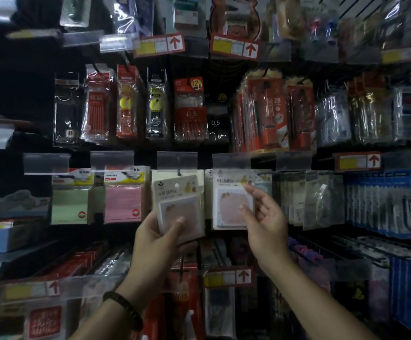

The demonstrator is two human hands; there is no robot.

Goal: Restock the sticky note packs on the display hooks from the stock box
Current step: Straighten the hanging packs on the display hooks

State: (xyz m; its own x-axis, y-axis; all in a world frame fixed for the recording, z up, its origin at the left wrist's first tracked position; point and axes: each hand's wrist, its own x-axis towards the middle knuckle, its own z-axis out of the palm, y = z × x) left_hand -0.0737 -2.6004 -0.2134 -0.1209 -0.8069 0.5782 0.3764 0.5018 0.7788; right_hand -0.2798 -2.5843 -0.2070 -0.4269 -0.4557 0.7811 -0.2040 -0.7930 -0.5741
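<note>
Left hand (155,241) grips tilted sticky note pack (178,204) | right hand (264,217) loose, holds nothing, by hung pack (229,207) | tip: turn pack straight, match hole (177,185) to hook (179,172)

One left hand (157,244), one right hand (264,217), one bracelet (123,307).

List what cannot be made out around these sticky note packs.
Head view: lower half of the held pack, covered by the left hand.
Head view: right edge of the hanging pack, behind the right hand; contact unclear.
Head view: pack print, blurred.
Stock box: outside the frame.
</note>
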